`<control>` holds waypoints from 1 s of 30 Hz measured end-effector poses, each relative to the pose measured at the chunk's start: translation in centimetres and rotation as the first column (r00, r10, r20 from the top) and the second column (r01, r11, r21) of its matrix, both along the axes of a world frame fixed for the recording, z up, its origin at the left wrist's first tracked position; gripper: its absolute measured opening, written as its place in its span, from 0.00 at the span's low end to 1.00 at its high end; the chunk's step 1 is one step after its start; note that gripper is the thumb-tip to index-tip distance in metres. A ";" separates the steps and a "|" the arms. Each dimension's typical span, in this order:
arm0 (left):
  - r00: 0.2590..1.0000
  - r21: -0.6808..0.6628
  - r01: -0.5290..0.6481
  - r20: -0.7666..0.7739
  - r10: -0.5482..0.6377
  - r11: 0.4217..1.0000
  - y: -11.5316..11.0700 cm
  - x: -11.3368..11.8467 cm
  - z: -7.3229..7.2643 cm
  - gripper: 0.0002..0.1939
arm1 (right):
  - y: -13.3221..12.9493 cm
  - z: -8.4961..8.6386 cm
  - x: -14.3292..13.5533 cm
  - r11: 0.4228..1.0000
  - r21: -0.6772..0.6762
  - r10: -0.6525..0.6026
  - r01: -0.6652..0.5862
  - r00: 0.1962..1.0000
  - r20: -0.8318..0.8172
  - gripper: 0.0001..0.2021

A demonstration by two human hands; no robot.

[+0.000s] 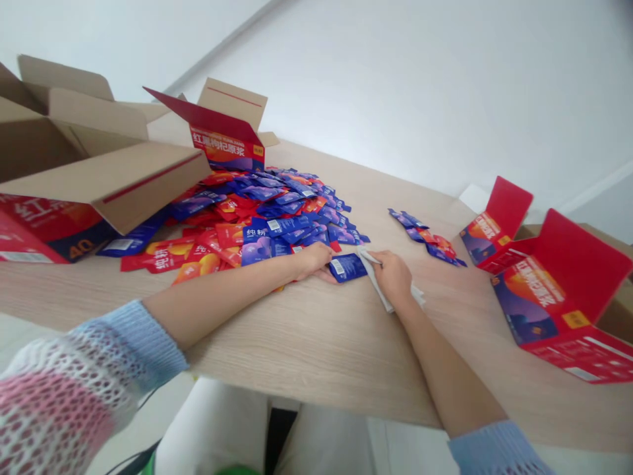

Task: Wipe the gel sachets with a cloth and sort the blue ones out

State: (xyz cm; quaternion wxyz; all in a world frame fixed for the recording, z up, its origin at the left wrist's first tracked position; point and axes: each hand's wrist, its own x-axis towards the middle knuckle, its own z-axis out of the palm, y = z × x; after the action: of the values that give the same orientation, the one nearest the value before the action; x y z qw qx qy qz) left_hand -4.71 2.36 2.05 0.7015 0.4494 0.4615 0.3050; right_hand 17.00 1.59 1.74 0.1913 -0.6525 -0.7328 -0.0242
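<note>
A dark blue sachet [349, 268] with a white barcode label lies between my two hands, just above the wooden table [316, 343]. My left hand [314, 261] is closed on its left end. In my right hand [393, 274] is a folded white cloth or tissue [378, 280], pinched between thumb and fingers. One edge of the white cloth touches the sachet's right end. Behind my left hand spreads a large pile of red and blue sachets [297, 198]. The fingertips of my left hand are partly hidden.
Open red cartons [227, 148] and a larger open box [59, 231] stand at the left, behind and beside the pile. Two more open red cartons, a nearer one [544, 297] and a farther one [487, 234], are at the right. A small group of sachets [425, 237] lies near them.
</note>
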 end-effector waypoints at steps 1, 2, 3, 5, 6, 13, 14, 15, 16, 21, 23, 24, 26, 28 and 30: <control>1.000 -0.002 0.004 0.001 -0.004 1.000 0.0 -0.1 0.1 0.09 | 0.2 0.0 0.3 0.999 -0.001 -0.053 0.053 0.999 0.010 0.16; 1.000 -0.002 0.011 0.000 -0.011 1.000 -0.1 -0.1 0.2 0.09 | 0.5 0.0 0.7 0.994 0.000 -0.109 0.110 0.994 0.013 0.16; 1.000 -0.003 0.019 -0.002 -0.019 1.000 -0.2 -0.2 0.5 0.10 | 0.6 0.0 1.1 0.987 0.004 -0.163 0.163 0.987 0.012 0.16; 0.999 -0.008 0.038 -0.014 -0.039 0.999 -0.5 -0.3 1.1 0.11 | 0.9 0.0 2.1 0.971 0.037 -0.235 0.235 0.972 -0.008 0.16; 0.999 -0.011 0.048 -0.023 -0.048 0.999 -0.6 -0.4 1.4 0.11 | 0.8 0.1 2.6 0.967 0.065 -0.247 0.248 0.969 -0.033 0.16; 0.996 -0.037 0.050 -0.071 -0.052 0.998 -0.3 0.4 2.0 0.09 | -2.5 1.3 1.3 0.940 0.340 0.089 0.039 0.931 -0.353 0.18; 0.996 -0.024 0.058 -0.072 -0.060 0.998 -0.2 0.6 2.0 0.09 | -3.1 1.3 0.3 0.934 0.353 0.190 -0.054 0.913 -0.362 0.17; 0.995 -0.005 0.065 -0.074 -0.065 0.998 -0.2 0.8 1.9 0.10 | -3.5 1.2 -0.8 0.924 0.349 0.286 -0.157 0.888 -0.360 0.16; 0.994 0.012 0.071 -0.083 -0.070 0.997 -0.2 0.9 1.9 0.10 | -3.9 1.1 -1.9 0.907 0.331 0.373 -0.260 0.860 -0.348 0.14; 0.982 -0.006 0.144 -0.121 -0.144 0.990 0.1 0.7 1.7 0.10 | -3.7 0.2 -4.5 0.871 0.214 0.487 -0.443 0.836 -0.253 0.16; 0.979 -0.039 0.169 -0.106 -0.172 0.985 0.3 0.5 1.6 0.09 | -3.2 0.2 -4.0 0.911 0.172 0.406 -0.374 0.888 -0.218 0.16; 0.979 -0.051 0.174 -0.099 -0.178 0.983 0.4 0.4 1.6 0.08 | -2.8 0.3 -3.6 0.933 0.143 0.354 -0.330 0.914 -0.199 0.15; 0.980 -0.064 0.172 -0.094 -0.177 0.983 0.4 0.3 1.6 0.07 | -2.2 0.5 -2.5 0.972 0.080 0.232 -0.222 0.961 -0.153 0.15; 0.981 -0.055 0.167 -0.085 -0.172 0.984 0.2 0.4 1.7 0.06 | -1.5 0.6 -1.4 0.993 0.039 0.112 -0.109 0.988 -0.102 0.15; 0.985 -0.034 0.157 -0.072 -0.159 0.987 -0.1 0.4 1.8 0.08 | -0.9 0.7 -0.3 1.000 0.021 0.012 -0.011 0.999 -0.053 0.15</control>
State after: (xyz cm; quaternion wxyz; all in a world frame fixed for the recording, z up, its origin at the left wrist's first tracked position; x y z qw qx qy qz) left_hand -4.29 2.23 3.86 0.7120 0.4857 0.4544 0.2250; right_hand 16.72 0.68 2.41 0.2177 -0.6467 -0.7309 -0.0132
